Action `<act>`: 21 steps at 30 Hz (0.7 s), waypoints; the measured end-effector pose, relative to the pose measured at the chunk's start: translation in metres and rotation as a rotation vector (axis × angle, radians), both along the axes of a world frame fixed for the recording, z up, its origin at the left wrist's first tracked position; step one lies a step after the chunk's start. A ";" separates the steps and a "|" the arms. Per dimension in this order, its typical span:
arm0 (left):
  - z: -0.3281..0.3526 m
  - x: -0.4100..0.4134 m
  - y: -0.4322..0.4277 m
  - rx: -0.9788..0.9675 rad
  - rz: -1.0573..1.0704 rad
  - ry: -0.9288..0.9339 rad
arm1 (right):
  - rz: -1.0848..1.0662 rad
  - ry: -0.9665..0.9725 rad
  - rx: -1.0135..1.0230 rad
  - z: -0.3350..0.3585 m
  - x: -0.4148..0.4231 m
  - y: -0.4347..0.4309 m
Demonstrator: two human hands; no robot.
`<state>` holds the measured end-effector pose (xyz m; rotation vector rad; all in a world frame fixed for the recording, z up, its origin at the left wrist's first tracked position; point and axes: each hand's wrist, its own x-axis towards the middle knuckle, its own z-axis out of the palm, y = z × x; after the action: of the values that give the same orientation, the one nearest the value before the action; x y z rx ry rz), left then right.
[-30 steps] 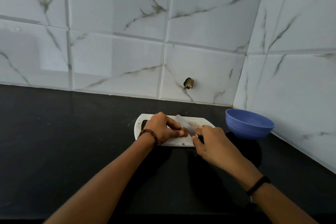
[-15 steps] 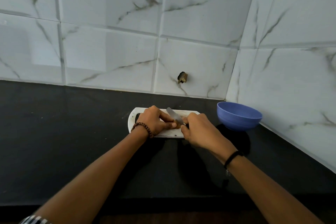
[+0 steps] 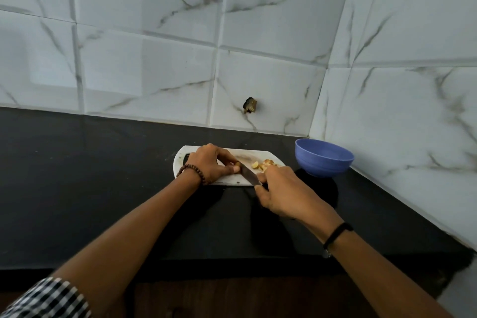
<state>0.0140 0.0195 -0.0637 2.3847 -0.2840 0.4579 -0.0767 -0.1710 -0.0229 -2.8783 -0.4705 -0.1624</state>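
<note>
A white cutting board (image 3: 180, 160) lies on the black counter (image 3: 90, 188) near the back wall. My left hand (image 3: 211, 162) holds down a small brown piece of food (image 3: 237, 164) on the board, most of it hidden under my fingers. My right hand (image 3: 281, 188) grips the handle of a knife (image 3: 248, 175), whose blade rests on the board beside my left fingertips. Several cut yellowish pieces (image 3: 262, 165) lie on the board to the right of the blade.
A blue bowl (image 3: 324, 160) stands on the counter right of the board, close to the corner of the tiled walls. A dark hole (image 3: 249, 105) breaks the back wall tile above the board. The counter's front edge (image 3: 232, 266) runs beneath my forearms.
The knife blade has come down from a raised slant to lie low on the board. My right hand has drawn back toward me, and cut pieces now show right of the blade.
</note>
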 end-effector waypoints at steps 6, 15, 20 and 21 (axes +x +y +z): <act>0.004 -0.004 -0.003 0.086 0.040 0.038 | 0.000 0.082 -0.006 0.014 -0.020 -0.019; 0.006 -0.007 -0.003 0.125 0.043 0.075 | -0.026 0.196 0.146 0.040 -0.024 -0.045; 0.004 -0.002 0.002 0.052 0.041 0.085 | -0.105 0.047 0.279 0.026 0.007 -0.030; 0.005 -0.001 0.004 0.035 0.031 0.089 | -0.107 0.020 0.297 0.024 0.014 -0.024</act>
<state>0.0131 0.0231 -0.0591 2.4394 -0.2164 0.3627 -0.0622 -0.1952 0.0009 -2.6107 -0.2626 -0.2016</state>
